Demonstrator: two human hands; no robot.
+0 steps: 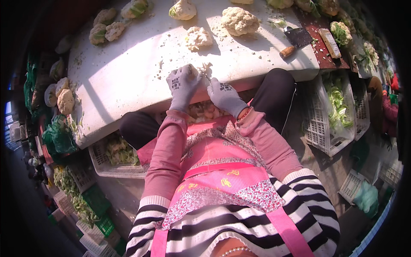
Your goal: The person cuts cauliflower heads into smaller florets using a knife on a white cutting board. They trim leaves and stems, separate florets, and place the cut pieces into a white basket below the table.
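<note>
Both my hands wear grey knit gloves with dark printing, just over the near edge of the white tabletop [96, 96]. My left hand [183, 85] is curled around a piece of cauliflower [204, 67], which juts out past its thumb side and is partly hidden by the fingers. My right hand [224, 94] is close beside it, fingers bent around a thin tool whose narrow dark end points at the piece; its handle is covered by the glove. Directly beyond them sit a cut cauliflower head [198, 38] and a larger whole one [240, 21].
A cleaver [297, 40] with a wooden handle lies at the table's right. More cauliflowers [104, 30] stand along the far left. Crates of leaves [334, 112] and trimmings [117, 154] flank my knees. Pale pieces [205, 110] lie below my hands. A person's sleeve [389, 106] shows far right.
</note>
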